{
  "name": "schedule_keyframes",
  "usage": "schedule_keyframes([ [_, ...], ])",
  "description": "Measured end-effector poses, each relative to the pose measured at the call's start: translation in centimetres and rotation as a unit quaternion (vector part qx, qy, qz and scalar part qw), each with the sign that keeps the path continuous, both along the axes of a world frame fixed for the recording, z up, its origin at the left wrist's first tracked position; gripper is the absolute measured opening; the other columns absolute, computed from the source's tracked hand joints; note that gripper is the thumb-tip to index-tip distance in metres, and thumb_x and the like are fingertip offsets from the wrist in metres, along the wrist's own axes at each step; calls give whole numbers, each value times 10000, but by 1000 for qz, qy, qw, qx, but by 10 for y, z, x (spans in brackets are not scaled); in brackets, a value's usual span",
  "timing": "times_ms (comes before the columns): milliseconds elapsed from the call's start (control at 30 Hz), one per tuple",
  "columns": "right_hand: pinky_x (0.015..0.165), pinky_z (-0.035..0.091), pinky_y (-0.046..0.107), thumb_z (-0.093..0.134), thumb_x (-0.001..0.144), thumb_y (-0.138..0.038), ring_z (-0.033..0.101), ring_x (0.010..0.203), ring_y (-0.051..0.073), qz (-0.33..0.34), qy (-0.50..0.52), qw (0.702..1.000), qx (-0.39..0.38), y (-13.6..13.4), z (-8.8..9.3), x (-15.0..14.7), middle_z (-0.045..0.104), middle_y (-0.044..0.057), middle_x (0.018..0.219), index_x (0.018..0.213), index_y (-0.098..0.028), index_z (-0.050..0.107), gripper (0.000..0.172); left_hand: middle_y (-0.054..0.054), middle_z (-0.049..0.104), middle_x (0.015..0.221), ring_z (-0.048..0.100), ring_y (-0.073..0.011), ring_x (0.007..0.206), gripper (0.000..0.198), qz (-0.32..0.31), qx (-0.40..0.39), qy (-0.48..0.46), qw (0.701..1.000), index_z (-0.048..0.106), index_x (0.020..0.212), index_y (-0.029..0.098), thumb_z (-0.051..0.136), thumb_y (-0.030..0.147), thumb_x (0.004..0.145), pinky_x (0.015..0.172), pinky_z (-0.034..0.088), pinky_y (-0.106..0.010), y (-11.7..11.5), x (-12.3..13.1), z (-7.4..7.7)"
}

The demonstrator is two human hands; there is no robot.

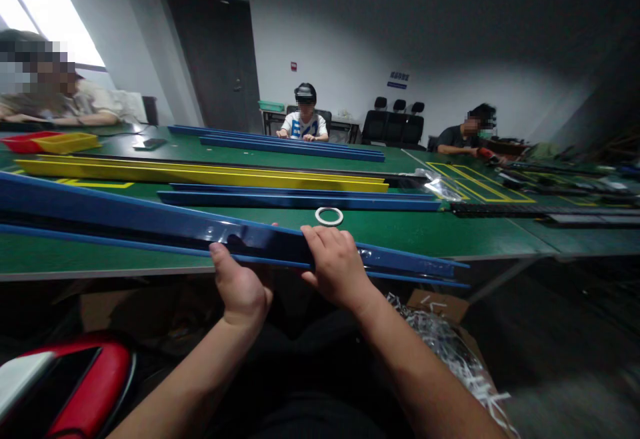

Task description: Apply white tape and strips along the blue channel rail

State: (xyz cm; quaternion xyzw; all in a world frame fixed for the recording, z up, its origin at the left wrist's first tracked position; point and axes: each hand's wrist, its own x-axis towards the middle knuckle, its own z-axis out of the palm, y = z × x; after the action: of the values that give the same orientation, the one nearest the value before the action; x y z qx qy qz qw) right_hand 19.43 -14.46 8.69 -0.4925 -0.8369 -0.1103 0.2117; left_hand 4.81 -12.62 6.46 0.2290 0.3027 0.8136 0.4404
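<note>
A long blue channel strip (pixel 150 222) lies along the near edge of the green table (pixel 425 232), running from the far left to about the right third. My left hand (pixel 239 289) grips its near edge from below, thumb up against the strip. My right hand (pixel 336 262) is closed over the top of the same strip just to the right. A small white tape ring (pixel 329 216) lies on the table just beyond my right hand.
More long strips lie across the table: another blue one (pixel 300 200), a yellow one (pixel 200 173), further blue ones (pixel 290 142). Red and yellow trays (pixel 50 141) sit far left. Three other people sit around the table. A cardboard box of shredded plastic (pixel 450 345) stands below right.
</note>
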Motion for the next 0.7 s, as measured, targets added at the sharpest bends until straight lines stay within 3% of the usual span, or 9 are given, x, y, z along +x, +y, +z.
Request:
schedule_keyframes([
  [133,992,402,408,623,848,-522,507,1203,268,89,35,995,-23,-5,19,11,528,107,1373,1497,-240,321,770,-82,689,1100,696,-227,885,646,39,69,-36,996,562,1260,209,382,695,874,842,580,-444,8,-15,23],
  [267,966,453,384,598,815,-640,587,1150,258,69,77,989,-109,0,25,35,609,52,1296,1472,-336,369,759,-47,661,1110,673,-203,930,626,36,135,-10,990,555,1228,226,359,709,881,872,571,-427,20,-34,42],
  [433,925,484,375,722,691,-639,627,1112,266,76,131,967,-204,9,17,45,645,22,1252,1426,-377,429,833,-43,649,1019,661,-184,844,689,38,152,-3,988,549,1174,194,332,763,853,838,580,-443,31,-43,67],
  [633,944,477,370,766,664,-568,625,1096,237,84,250,950,-164,12,2,24,641,40,1239,1373,-314,486,805,-11,639,821,653,-163,853,596,32,156,9,987,563,952,169,387,731,863,876,576,-374,36,-40,113],
  [700,925,486,363,780,652,-544,631,1069,231,79,275,948,-140,13,2,21,649,32,1212,1352,-308,497,792,-25,656,896,660,-173,898,606,50,155,15,987,559,997,163,353,722,882,904,569,-395,38,-39,128],
])
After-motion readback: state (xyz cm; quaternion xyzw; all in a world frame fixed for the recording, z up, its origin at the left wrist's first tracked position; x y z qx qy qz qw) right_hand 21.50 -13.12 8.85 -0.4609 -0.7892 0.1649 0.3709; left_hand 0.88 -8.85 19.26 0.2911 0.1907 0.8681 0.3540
